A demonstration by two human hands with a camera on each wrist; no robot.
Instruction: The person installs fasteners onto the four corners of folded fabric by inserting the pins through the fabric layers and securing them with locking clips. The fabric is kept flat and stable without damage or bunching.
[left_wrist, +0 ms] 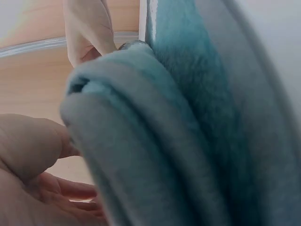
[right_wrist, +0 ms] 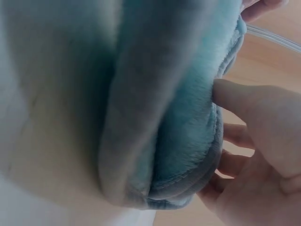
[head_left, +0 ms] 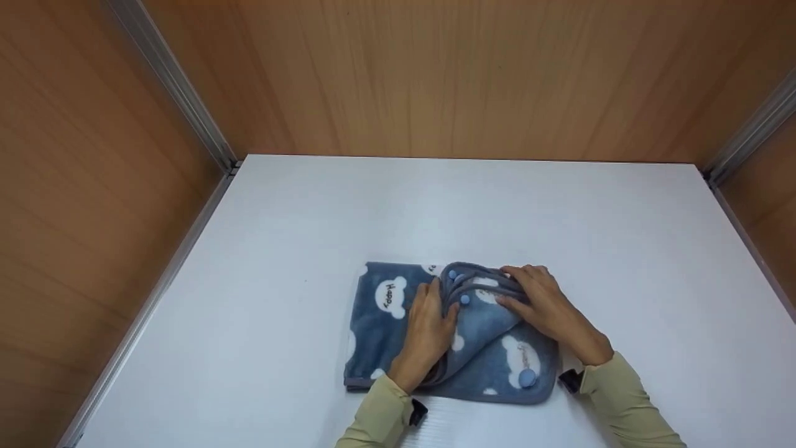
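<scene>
A folded blue fleece blanket (head_left: 485, 348) with grey edging, white cloud-like prints and round light-blue buttons lies on the white table. Its right part is partly turned back over itself in layers. My left hand (head_left: 429, 320) grips the folded edge near the blanket's middle, thumb on the right side and fingers on the left. At the upper right, my right hand (head_left: 547, 305) pinches the layered corner between thumb and fingers. Stacked grey-edged layers (left_wrist: 136, 136) fill the left wrist view beside the left hand (left_wrist: 37, 169). In the right wrist view, the right thumb (right_wrist: 240, 99) presses the plush side.
The white table (head_left: 217, 311) extends around the blanket. Wooden panels (head_left: 435, 74) with metal corner rails (head_left: 180, 81) enclose it at the back and both sides. Small black devices (head_left: 418, 412) sit at both wrists, below light green sleeves (head_left: 628, 398).
</scene>
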